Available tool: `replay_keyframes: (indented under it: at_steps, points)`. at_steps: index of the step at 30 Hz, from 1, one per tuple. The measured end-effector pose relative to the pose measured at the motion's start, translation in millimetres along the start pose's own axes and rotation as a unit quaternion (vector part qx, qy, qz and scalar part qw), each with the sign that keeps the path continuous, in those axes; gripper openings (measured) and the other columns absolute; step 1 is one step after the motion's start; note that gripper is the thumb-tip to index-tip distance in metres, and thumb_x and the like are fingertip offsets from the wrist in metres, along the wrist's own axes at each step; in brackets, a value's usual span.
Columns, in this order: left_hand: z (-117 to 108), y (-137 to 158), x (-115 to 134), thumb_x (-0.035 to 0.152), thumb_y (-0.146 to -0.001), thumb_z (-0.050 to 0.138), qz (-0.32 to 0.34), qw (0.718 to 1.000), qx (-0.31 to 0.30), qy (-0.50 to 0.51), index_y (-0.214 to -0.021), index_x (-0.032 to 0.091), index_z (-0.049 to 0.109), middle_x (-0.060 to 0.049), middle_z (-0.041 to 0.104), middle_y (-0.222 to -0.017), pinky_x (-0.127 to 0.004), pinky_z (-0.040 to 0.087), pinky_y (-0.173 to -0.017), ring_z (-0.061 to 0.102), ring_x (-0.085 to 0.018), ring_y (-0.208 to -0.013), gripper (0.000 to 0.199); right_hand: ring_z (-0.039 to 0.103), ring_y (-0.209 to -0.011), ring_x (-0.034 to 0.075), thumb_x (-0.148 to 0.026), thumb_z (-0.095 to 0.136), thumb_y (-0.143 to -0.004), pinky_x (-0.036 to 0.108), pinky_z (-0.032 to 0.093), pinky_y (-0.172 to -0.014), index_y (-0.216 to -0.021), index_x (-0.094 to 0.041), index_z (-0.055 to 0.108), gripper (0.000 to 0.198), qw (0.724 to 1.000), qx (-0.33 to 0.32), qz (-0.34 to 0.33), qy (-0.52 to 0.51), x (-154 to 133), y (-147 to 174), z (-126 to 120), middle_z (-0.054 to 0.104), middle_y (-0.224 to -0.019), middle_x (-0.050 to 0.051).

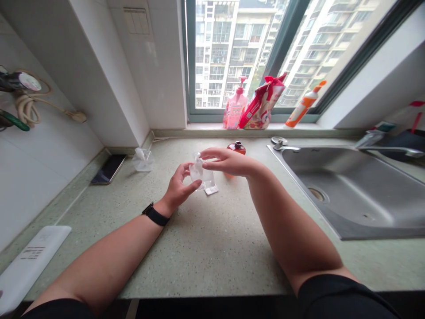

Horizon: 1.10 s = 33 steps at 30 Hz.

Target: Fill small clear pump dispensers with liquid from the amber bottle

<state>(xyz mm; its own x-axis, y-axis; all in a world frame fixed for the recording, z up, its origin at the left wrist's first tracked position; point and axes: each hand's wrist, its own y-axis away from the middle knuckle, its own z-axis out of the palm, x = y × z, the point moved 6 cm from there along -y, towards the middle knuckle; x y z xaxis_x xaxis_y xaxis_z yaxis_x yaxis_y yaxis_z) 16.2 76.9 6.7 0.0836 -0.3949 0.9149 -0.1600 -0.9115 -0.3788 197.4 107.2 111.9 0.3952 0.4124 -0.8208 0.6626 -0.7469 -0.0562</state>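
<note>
My left hand [181, 188], with a black watch band at the wrist, grips a small clear plastic container [198, 173] between thumb and fingers, just above the counter. From the right, my right hand [221, 160] reaches over it, its fingertips and thumb closed around the container's whitish top. The exact kind of container cannot be made out. Below it lies a small white packet [211, 190] on the counter. An amber bottle [237, 147] with a dark, uncapped-looking neck stands behind my right hand, which hides most of its body.
On the left are a clear plastic box [143, 160] with something white in it, a phone [109, 169] and a long white object [33, 266]. A steel sink [358, 190] is at right. A pink pump bottle [235, 106], red bag [262, 104] and orange-white bottle [303, 106] line the sill.
</note>
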Motion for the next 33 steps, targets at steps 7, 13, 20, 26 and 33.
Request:
replay_keyframes:
  at_steps: [7, 13, 20, 26, 33]
  points:
    - [10, 2, 6, 0.065, -0.085, 0.085, 0.028, 0.995, -0.053, 0.075, -0.146, 0.024, 0.059, -0.016, 0.065, -0.154, -0.055, 0.048, -0.124, 0.066, -0.036, -0.14, 0.078, 0.071, -0.126, 0.025, -0.047, 0.078, -0.094, 0.041, 0.054, -0.114, -0.119, -0.022, 0.082, 0.035, 0.996, -0.044, -0.065, -0.051, -4, -7, 10, 0.079, -0.13, 0.009]
    - [13, 4, 8, 0.07, -0.084, 0.083, 0.01, 0.995, -0.062, 0.073, -0.153, 0.025, 0.058, -0.016, 0.063, -0.158, -0.057, 0.049, -0.125, 0.062, -0.038, -0.147, 0.087, 0.07, -0.124, 0.023, -0.045, 0.076, -0.096, 0.039, 0.052, -0.114, -0.119, -0.023, 0.082, 0.033, 0.991, -0.098, -0.059, -0.073, -2, -5, 13, 0.077, -0.131, 0.008]
    - [13, 6, 8, 0.074, -0.081, 0.083, 0.002, 0.996, -0.067, 0.063, -0.15, 0.026, 0.058, -0.017, 0.059, -0.162, -0.055, 0.052, -0.122, 0.059, -0.039, -0.15, 0.088, 0.068, -0.124, 0.023, -0.044, 0.075, -0.097, 0.039, 0.053, -0.113, -0.119, -0.023, 0.083, 0.031, 0.989, -0.121, -0.053, -0.063, -1, -2, 12, 0.074, -0.136, 0.008]
    - [12, 6, 7, 0.066, -0.084, 0.084, 0.005, 0.995, -0.064, 0.071, -0.144, 0.023, 0.058, -0.018, 0.065, -0.155, -0.056, 0.05, -0.124, 0.065, -0.036, -0.141, 0.079, 0.068, -0.125, 0.024, -0.045, 0.082, -0.09, 0.042, 0.051, -0.115, -0.111, -0.022, 0.085, 0.032, 0.991, -0.087, -0.063, -0.075, 3, -6, 10, 0.071, -0.133, 0.009]
    - [9, 5, 12, 0.06, -0.086, 0.084, 0.023, 0.999, -0.032, 0.027, -0.143, 0.023, 0.057, -0.015, 0.067, -0.148, -0.053, 0.051, -0.121, 0.068, -0.034, -0.134, 0.072, 0.07, -0.115, 0.024, -0.047, 0.085, -0.086, 0.044, 0.053, -0.108, -0.109, -0.021, 0.084, 0.035, 0.996, -0.025, -0.079, -0.02, 3, -10, 6, 0.072, -0.124, 0.009]
